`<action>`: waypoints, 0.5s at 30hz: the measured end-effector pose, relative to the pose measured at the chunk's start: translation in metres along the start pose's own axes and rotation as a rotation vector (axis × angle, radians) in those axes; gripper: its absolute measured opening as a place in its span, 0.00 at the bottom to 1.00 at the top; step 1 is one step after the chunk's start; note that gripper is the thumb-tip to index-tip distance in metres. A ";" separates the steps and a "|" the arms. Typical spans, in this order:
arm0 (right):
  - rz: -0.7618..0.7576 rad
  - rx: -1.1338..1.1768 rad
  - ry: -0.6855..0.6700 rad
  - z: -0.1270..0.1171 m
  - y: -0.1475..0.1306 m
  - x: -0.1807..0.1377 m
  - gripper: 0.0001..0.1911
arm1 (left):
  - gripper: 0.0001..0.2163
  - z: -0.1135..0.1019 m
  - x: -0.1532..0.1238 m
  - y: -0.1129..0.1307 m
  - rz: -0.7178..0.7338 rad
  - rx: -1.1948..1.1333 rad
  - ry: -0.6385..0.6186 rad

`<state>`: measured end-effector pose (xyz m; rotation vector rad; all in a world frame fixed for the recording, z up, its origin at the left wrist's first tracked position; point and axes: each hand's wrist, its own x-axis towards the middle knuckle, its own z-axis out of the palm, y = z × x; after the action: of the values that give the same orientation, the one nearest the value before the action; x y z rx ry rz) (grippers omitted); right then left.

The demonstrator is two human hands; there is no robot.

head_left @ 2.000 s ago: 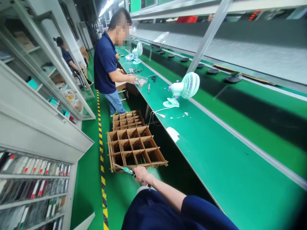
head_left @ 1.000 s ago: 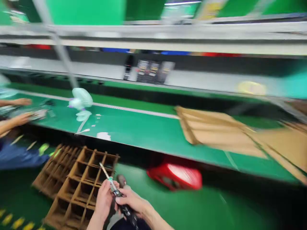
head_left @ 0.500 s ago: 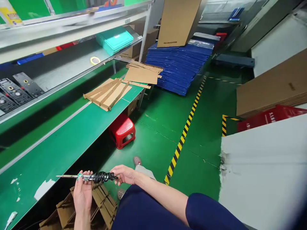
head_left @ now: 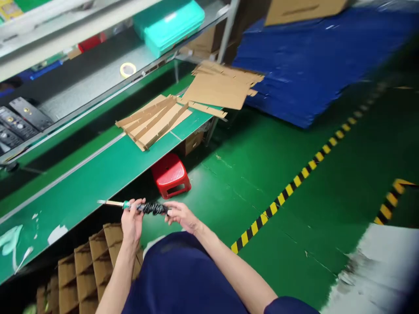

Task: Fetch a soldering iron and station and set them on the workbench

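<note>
A soldering iron [head_left: 153, 208] is held level in front of my body, its metal tip pointing left over the bench edge. Its black cord is wound round the handle in a bundle. My left hand [head_left: 131, 224] is closed round the handle near the green collar, with the fingers on top. At the other end, my right hand [head_left: 183, 217] pinches the end of the cord bundle. Below my left arm stands a box with cardboard dividers [head_left: 85, 264], partly hidden by the arm.
The green bench [head_left: 94, 172] runs along my left, with cardboard divider pieces [head_left: 157, 120] at its far end. A red stool [head_left: 170, 174] stands below. Blue stacked sheets [head_left: 304, 65] lie beyond. Black and yellow tape [head_left: 288, 189] crosses the floor. Teal boxes [head_left: 173, 26] sit on the shelf.
My view has turned and shifted, so the bench and floor appear differently. Both hands, still holding the soldering iron, appear higher and slightly farther right in the picture.
</note>
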<state>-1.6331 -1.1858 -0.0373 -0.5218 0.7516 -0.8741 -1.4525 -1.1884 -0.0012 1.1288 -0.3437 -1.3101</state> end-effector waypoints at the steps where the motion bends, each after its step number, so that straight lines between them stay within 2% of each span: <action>1: -0.013 0.020 0.011 -0.013 -0.011 -0.001 0.23 | 0.20 0.017 0.003 -0.005 0.000 0.005 -0.005; 4: -0.032 0.050 0.006 -0.042 -0.040 0.001 0.25 | 0.20 0.059 0.012 -0.012 0.004 0.025 -0.019; 8: -0.039 0.043 -0.089 -0.059 -0.065 -0.007 0.25 | 0.18 0.099 0.006 -0.009 0.030 0.071 -0.047; 10: -0.045 0.031 -0.130 -0.070 -0.066 -0.019 0.23 | 0.18 0.117 -0.002 -0.014 0.030 0.104 -0.074; 12: -0.091 0.047 -0.054 -0.090 -0.062 -0.028 0.21 | 0.20 0.132 -0.004 -0.022 0.010 0.129 -0.106; 15: -0.061 -0.012 -0.054 -0.113 -0.057 -0.019 0.19 | 0.25 0.137 0.004 -0.021 0.003 0.130 -0.126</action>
<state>-1.7552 -1.2129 -0.0631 -0.5791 0.6952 -0.9095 -1.5670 -1.2514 0.0438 1.1556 -0.5302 -1.3753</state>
